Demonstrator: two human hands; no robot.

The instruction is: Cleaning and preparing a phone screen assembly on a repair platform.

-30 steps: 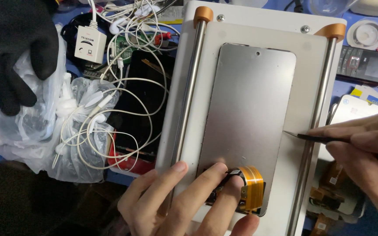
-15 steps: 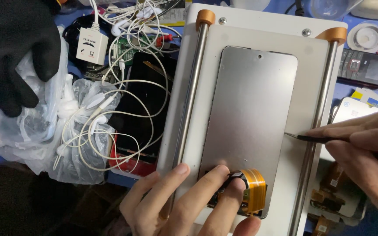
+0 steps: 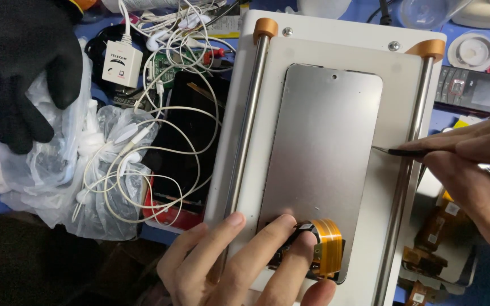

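Head view: white adapter (image 3: 121, 62) with label, upper left. Left hand (image 3: 239, 266) fingers spread, pressing phone screen panel (image 3: 319, 164) (bottom centre); right hand (image 3: 472, 170) pinches thin blade (image 3: 395, 151).

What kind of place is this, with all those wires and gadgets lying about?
Most likely a phone repair bench: a phone screen panel lies on a white plate machine, the right hand works a thin blade at its edge, and tangled earphones lie nearby.

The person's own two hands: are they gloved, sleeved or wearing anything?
Both are bare. The left hand shows no glove, ring or sleeve. The right hand is also ungloved, with something dark at the wrist, too little in view to identify. The black glove at top left is a separate thing.
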